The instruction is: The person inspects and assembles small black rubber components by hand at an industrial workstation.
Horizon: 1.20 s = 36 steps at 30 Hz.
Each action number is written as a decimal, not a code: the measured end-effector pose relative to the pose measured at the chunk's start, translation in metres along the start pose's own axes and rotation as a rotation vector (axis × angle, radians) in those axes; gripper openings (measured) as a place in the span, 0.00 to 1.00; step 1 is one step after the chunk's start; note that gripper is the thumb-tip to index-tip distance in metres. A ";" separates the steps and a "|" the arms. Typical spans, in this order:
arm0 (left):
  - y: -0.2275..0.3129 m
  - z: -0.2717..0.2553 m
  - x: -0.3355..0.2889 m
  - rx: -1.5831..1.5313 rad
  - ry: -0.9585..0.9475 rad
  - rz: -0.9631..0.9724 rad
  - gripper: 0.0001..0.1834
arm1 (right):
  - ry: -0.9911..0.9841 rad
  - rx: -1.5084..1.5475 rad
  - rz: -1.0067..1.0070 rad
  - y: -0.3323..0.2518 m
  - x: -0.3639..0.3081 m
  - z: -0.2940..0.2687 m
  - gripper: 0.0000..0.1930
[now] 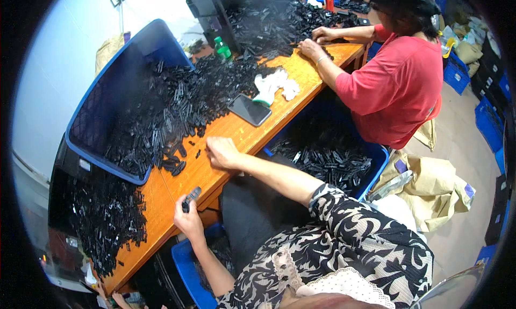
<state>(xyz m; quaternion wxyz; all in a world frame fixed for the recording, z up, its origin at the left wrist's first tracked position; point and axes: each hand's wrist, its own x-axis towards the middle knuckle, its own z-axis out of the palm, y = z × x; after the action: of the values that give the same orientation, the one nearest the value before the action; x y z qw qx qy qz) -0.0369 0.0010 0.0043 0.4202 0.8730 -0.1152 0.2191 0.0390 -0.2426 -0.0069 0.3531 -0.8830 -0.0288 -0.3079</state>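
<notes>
Gripping a black part (192, 194) in its fingers, the left hand (187, 218) is hovering by the front edge of the desk (156, 193); the right hand (222, 153) is curling near loose black pieces (198, 153), its hold hidden.

Wood tbl (161, 201) holds phone (250, 110), w/ wht cloth (271, 83) R of it, blk pcs (185, 102) heaped L of & beyond it, tipped blue bin (145, 43) farther L.

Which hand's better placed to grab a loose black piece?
Probably the right hand: it's beside small loose black pieces on the table, with no part visible in its grip. The left hand holds a black part.
</notes>
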 end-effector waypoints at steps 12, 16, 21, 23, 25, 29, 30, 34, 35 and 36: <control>0.058 0.012 -0.051 -0.793 -0.352 -0.246 0.14 | -0.041 0.744 -0.046 -0.065 -0.117 -0.050 0.04; 0.064 0.026 -0.055 -1.168 -0.320 -0.450 0.20 | 0.132 0.417 -0.453 -0.079 -0.111 -0.083 0.09; 0.098 0.018 -0.048 -1.449 -0.290 -0.501 0.20 | 0.251 0.403 -0.289 -0.090 -0.112 -0.111 0.07; 0.090 0.015 -0.049 -1.496 -0.327 -0.472 0.19 | 0.218 0.396 -0.298 -0.091 -0.118 -0.114 0.07; 0.090 0.009 -0.051 -1.488 -0.324 -0.432 0.18 | 0.207 0.409 -0.346 -0.092 -0.119 -0.109 0.08; 0.081 0.006 -0.056 -1.539 -0.372 -0.431 0.20 | 0.246 0.392 -0.377 -0.096 -0.124 -0.108 0.11; 0.082 0.006 -0.057 -1.560 -0.364 -0.449 0.20 | 0.258 0.382 -0.384 -0.096 -0.125 -0.108 0.12; 0.081 0.007 -0.056 -1.576 -0.380 -0.430 0.21 | 0.279 0.362 -0.428 -0.104 -0.123 -0.110 0.12; 0.080 0.007 -0.056 -1.566 -0.396 -0.420 0.21 | 0.281 0.359 -0.444 -0.106 -0.124 -0.110 0.12; 0.080 0.007 -0.056 -1.567 -0.398 -0.420 0.21 | 0.283 0.357 -0.460 -0.108 -0.124 -0.109 0.12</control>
<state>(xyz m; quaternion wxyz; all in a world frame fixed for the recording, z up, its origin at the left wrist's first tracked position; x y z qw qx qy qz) -0.1151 -0.0533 0.0282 0.9097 0.3537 -0.1411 -0.1656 -0.1476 -0.2111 0.0494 0.4240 -0.7257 -0.2318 -0.4897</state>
